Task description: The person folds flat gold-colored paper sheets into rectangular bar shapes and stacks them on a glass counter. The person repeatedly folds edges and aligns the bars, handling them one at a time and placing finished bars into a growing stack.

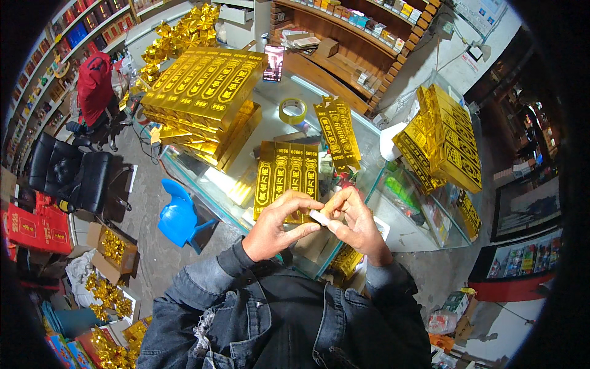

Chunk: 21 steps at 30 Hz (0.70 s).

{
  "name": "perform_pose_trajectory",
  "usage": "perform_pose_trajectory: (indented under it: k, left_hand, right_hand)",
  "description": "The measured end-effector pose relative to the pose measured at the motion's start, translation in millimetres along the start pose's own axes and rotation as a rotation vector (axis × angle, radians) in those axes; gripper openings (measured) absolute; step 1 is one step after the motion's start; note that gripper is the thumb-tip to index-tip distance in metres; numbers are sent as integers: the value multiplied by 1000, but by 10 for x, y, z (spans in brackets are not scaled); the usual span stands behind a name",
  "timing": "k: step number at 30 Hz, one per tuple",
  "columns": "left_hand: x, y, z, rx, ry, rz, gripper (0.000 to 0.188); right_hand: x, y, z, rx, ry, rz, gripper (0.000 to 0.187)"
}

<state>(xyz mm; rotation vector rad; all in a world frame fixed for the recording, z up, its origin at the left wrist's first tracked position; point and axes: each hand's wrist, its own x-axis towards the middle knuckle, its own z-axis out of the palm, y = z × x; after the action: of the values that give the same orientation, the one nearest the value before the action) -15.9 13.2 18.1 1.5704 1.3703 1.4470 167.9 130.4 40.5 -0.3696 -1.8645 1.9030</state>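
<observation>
Between my fingertips, in front of my chest, is a small white piece (319,217); its exact kind is too small to make out. The thumb and fingers of my left hand (278,224) pinch its left side. My right hand (357,225) grips the other end with thumb and bent fingers. Just beyond my left hand lies a flat gold box-like panel (286,169) with dark printing, on the glass counter (230,203). Farther off rests a narrower folded gold piece (337,132), and left of it a roll of clear yellowish tape (292,111).
Stacked gold boxes (203,86) rise at the counter's left, beside a propped-up phone (273,63). More gold boxes (452,138) stand at the right end. A blue plastic chair (178,212) and a black office chair (67,169) are on the floor to the left.
</observation>
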Motion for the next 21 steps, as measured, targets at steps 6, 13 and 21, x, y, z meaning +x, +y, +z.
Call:
perform_pose_trajectory:
  k: [6,13,21]
  left_hand:
    - [-76,-93,36,-551,67,-228,21]
    - [-99,-113,84,-698,20,-245,22]
    - [-108,-97,-43,-693,10,-226,25]
  right_hand:
    - [-47,-8,50,143,13,-19,38]
    - [-51,-15,65,120,15,-1,40]
    - [-49,-90,88,138,3,-5,38]
